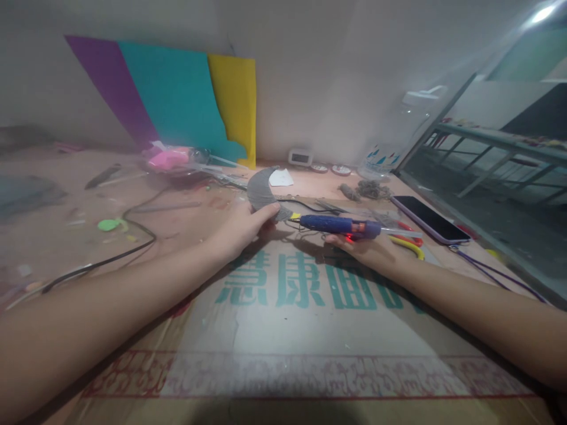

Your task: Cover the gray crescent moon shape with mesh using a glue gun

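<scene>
My left hand (248, 229) is closed around the lower end of a grey crescent-shaped piece (261, 189), which stands tilted up above the table. In my right hand (361, 243) is a blue hot glue gun (330, 224), held sideways with its yellow-collared nozzle pointing left. A red light glows near its handle, and a clear glue stick (401, 233) sticks out of its rear. The nozzle tip is at the crescent's lower right edge; whether they touch I cannot tell. Below both hands lies a sheet with green printed characters (299, 280).
A phone (429, 219), yellow-and-red handles (407, 245) and a clear bottle (381, 153) are at the right. Grey yarn (372, 189) and a small digital display (300, 157) lie farther back. Coloured sheets (177, 94) lean on the wall. A black cable (110, 255) crosses the left side.
</scene>
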Motion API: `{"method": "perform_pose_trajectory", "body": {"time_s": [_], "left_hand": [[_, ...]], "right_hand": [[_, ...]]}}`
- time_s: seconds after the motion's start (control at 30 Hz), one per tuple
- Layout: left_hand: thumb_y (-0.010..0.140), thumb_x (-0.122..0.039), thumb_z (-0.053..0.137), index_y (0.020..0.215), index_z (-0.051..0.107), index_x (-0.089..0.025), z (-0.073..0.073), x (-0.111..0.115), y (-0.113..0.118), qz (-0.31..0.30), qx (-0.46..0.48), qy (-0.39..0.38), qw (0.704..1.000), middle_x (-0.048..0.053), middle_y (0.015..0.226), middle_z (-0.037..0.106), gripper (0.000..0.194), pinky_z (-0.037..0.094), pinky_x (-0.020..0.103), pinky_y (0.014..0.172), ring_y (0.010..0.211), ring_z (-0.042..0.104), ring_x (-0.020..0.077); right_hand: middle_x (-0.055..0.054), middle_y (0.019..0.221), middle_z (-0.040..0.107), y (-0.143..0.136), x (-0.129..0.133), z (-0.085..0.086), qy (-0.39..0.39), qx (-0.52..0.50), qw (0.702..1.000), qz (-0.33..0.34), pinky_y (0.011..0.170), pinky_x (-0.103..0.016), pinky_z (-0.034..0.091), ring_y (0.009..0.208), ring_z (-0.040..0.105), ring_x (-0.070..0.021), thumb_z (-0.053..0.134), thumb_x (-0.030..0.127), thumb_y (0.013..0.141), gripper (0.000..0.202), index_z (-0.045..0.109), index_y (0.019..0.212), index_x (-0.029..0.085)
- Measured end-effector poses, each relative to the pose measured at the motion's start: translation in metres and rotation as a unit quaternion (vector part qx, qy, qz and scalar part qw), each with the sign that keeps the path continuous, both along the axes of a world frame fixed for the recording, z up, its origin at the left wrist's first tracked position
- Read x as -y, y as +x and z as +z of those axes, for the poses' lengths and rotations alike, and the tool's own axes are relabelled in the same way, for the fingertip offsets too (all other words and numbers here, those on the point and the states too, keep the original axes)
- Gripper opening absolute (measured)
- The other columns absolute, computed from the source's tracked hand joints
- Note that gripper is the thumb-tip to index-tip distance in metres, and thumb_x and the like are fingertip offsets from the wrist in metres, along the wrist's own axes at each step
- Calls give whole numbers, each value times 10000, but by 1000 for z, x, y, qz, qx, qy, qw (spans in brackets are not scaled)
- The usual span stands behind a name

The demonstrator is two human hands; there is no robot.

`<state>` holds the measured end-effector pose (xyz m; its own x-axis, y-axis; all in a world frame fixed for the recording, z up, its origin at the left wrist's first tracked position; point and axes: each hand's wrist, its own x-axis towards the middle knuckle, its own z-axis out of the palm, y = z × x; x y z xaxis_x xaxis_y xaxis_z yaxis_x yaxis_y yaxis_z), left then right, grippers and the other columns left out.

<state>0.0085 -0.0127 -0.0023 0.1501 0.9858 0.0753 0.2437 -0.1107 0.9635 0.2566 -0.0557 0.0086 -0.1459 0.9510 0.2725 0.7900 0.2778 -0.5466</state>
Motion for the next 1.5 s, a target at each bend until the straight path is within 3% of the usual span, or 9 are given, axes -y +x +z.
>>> {"method": "perform_pose_trajectory", "body": {"time_s": [0.17, 0.4, 0.63, 0.97, 1.17, 1.3, 1.5], "left_hand": [[786, -510, 599, 679, 593, -164, 2, 1, 1, 4, 8, -9, 1000, 11, 600, 586, 362, 322, 233, 448, 496, 501, 120], [796, -503, 598, 673, 589, -166, 0, 0, 0, -4, 6, 2, 1000, 11, 595, 584, 359, 339, 236, 471, 511, 501, 121], [792, -528, 604, 658, 599, -162, -3, -3, -1, -5, 10, 4, 1000, 13, 575, 581, 389, 325, 240, 455, 486, 491, 121], [786, -522, 617, 682, 621, -164, -5, -4, -1, -12, 31, -1, 999, 20, 610, 603, 373, 338, 242, 469, 516, 519, 128], [785, -489, 631, 693, 621, -166, -4, -3, 0, -13, 44, -4, 999, 14, 612, 606, 336, 356, 242, 487, 525, 520, 125], [794, -491, 626, 698, 634, -162, -4, -4, -1, -16, 42, -5, 999, 21, 624, 619, 343, 361, 242, 492, 537, 531, 127], [792, -492, 629, 718, 636, -156, -6, -5, -1, -19, 46, -1, 999, 19, 635, 623, 344, 386, 243, 513, 546, 537, 128]], "right_hand": [[-45, 846, 699, -3, 1, 4, -10, -20, 1000, -1, 825, -488, 579, 878, 691, -306, 674, 503, 768, 251, 642, 832, 263], [-55, 873, 693, 2, -1, -2, -18, -22, 999, -28, 878, -547, 559, 884, 691, -322, 683, 476, 759, 230, 651, 845, 265], [-75, 820, 688, 2, 0, 2, -14, 18, 999, -29, 790, -559, 580, 834, 687, -337, 640, 482, 802, 237, 656, 820, 247], [-72, 783, 689, 5, 1, 1, -33, -8, 998, -59, 752, -563, 593, 772, 693, -322, 671, 410, 783, 185, 632, 772, 230], [-86, 893, 714, 6, -4, -2, -12, -15, 999, -48, 916, -623, 526, 933, 684, -350, 678, 356, 778, 144, 666, 853, 235], [-86, 871, 715, 7, -4, -1, -25, -30, 997, -72, 889, -621, 534, 897, 692, -354, 635, 284, 817, 53, 647, 815, 232], [-63, 949, 724, 5, -5, -5, -31, -128, 988, -76, 998, -588, 494, 1028, 673, -350, 656, 222, 796, 52, 669, 837, 251]]}}
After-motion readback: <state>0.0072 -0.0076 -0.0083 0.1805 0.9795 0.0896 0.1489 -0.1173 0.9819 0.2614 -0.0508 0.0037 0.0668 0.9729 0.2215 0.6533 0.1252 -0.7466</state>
